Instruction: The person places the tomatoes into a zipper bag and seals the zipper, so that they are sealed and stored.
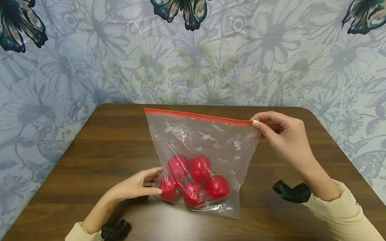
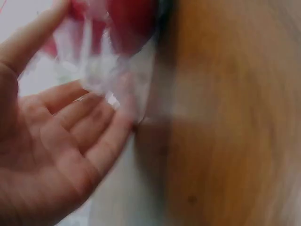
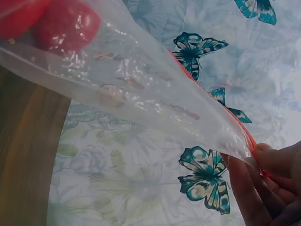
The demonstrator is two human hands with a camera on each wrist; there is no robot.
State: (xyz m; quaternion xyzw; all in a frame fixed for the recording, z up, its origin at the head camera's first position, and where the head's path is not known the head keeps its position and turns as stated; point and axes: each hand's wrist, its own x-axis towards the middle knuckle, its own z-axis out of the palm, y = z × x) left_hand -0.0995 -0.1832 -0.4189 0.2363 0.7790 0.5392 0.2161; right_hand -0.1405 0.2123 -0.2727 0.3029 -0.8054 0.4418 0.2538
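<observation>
While the clear zip bag [image 1: 205, 147] stands upright at the middle of the brown wooden table [image 1: 90, 140], your two hands work at opposite corners of it, well apart from each other.

Item: bag. Transparent plastic, red zip strip [image 1: 197, 116] along the top edge, running from 9 o'clock to 3 o'clock across the head view. Small printed marks dot the plastic.

Item: contents. Five red tomatoes [image 1: 194, 180] bunched at the bottom of the bag, toward its 7 o'clock corner, touching one another.

Item: your right hand [image 1: 283, 137]. At 3 o'clock of the bag, thumb and fingers pinched on the end of the zip strip, holding that top corner up. The right wrist view shows the same pinch at the red edge [image 3: 254, 141], the plastic stretching away to the tomatoes [image 3: 61, 23].

Item: your left hand [image 1: 137, 185]. At 8 o'clock of the bag, fingers extended and relaxed, fingertips touching the plastic beside the lowest tomato. The left wrist view is blurred; it shows an open palm [image 2: 51, 141] against crumpled plastic.

Item: surroundings. Floral wallpaper with butterflies [image 1: 181, 11] beyond the table at 12 o'clock.
</observation>
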